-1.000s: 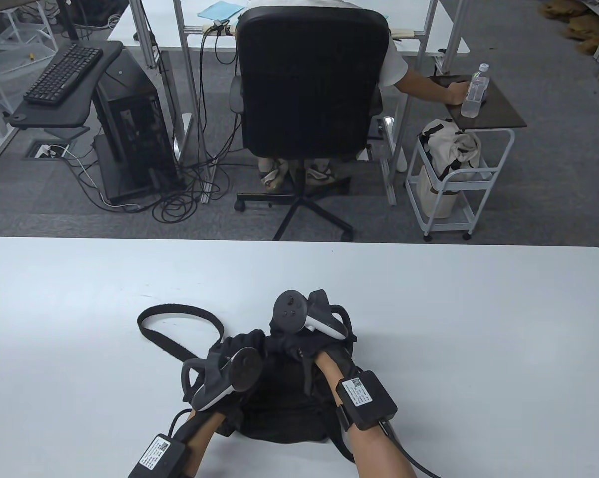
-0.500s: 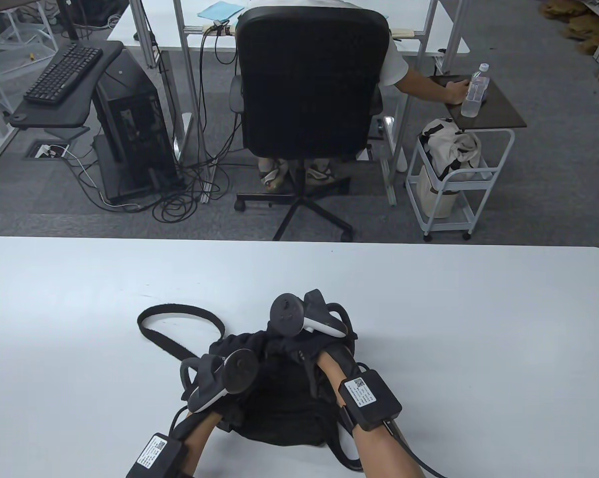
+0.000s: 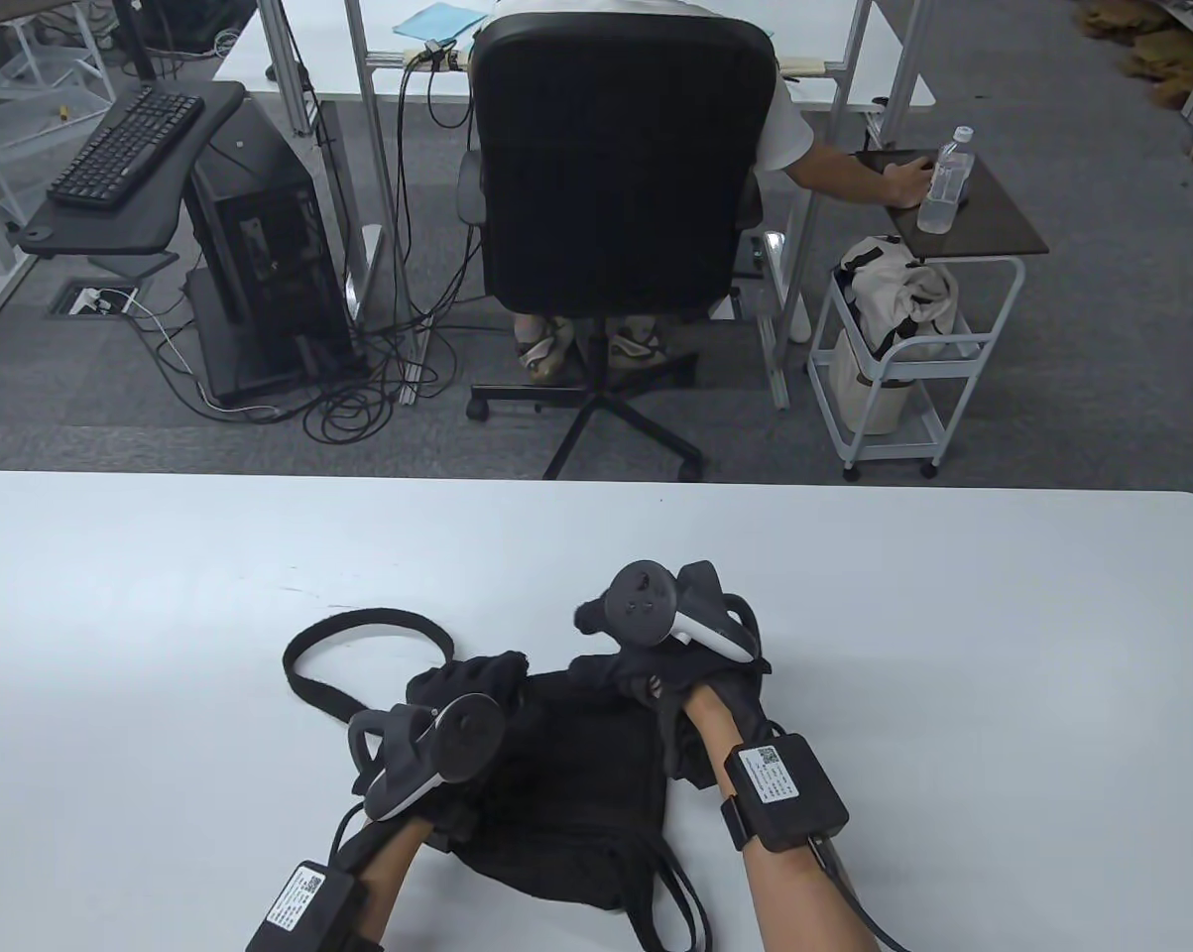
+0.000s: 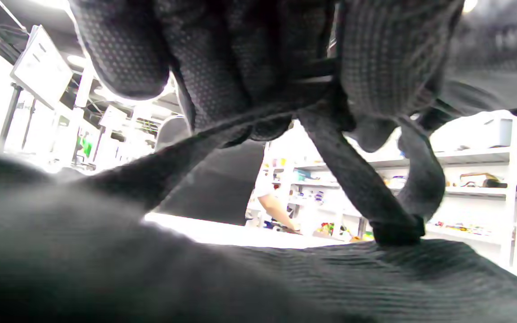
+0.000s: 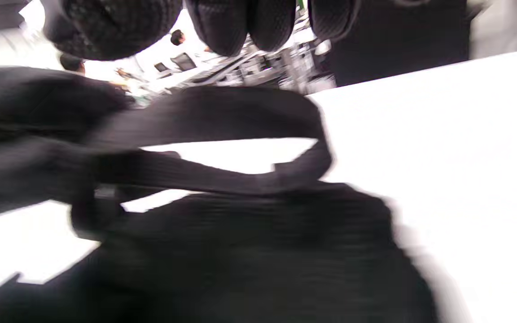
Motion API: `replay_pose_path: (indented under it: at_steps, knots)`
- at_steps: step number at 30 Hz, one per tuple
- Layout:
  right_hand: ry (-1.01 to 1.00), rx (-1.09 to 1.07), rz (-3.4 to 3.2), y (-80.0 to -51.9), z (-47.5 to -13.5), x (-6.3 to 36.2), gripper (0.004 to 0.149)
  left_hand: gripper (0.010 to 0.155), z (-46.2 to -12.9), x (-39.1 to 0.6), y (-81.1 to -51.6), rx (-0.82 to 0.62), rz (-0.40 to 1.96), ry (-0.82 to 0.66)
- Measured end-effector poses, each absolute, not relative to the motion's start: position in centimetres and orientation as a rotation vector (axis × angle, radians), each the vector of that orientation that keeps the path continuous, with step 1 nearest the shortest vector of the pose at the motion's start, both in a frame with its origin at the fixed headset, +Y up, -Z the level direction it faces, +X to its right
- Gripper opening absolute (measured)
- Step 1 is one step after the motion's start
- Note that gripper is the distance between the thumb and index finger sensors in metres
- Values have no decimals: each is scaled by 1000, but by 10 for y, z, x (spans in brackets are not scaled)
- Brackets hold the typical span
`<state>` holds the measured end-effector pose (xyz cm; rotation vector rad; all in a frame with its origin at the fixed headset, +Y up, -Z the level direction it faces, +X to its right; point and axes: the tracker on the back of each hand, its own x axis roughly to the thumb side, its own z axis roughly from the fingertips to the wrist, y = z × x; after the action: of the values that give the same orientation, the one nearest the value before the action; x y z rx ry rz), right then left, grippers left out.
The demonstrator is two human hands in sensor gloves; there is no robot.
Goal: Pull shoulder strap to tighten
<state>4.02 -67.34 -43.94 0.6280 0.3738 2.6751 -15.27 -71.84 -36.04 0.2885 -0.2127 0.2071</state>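
A black fabric bag [image 3: 576, 773] lies on the white table [image 3: 953, 645] near its front edge. Its shoulder strap [image 3: 358, 625] loops out to the left. My left hand [image 3: 467, 684] grips a strap at the bag's top left; in the left wrist view my fingers [image 4: 375, 67] close around the strap [image 4: 352, 188] above the bag [image 4: 285, 278]. My right hand [image 3: 626, 674] grips the bag's top right corner, and the top edge runs stretched between the hands. The right wrist view is blurred: fingertips [image 5: 222, 22] above a strap loop [image 5: 222, 112] and the bag [image 5: 263, 251].
Thin straps [image 3: 685, 892] trail from the bag's near right side toward the table's front edge. Past the table's far edge stand an occupied black office chair [image 3: 611, 169] and a white cart [image 3: 913, 327].
My right hand has moved right and a little away from me, pulling the bag's top edge wider. The left hand stayed roughly in place. The bag now lies spread flatter.
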Motion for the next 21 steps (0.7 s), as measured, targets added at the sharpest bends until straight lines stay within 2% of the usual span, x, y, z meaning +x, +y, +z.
replay_pose_path:
  at_steps: [3,4,6,8,13,18,21]
  knots:
    - [535,703,2640,-685,-442,15,73,64,-359,-152,-716,283,213,-222]
    - [569,689,2692,-690,-443,8,65,64,-359,-152,-716,282,236,-221]
    - [564,718,2678,-696,-444,2,42,64,-359,-151,-717,269,202,-216]
    - [548,747,2592,-699,-442,1,34,63,-360,-153,-719,282,179,-218]
    - [413,745,2681,-691,-438,19,33,60,-360,-154,-717,280,230,-218]
    - [328,471,2699,-698,-446,92,33,60,-365,-170,-716,265,283,-183]
    - [338,454,2775,-697,-440,96,34,60,-366,-161,-718,265,249,-186]
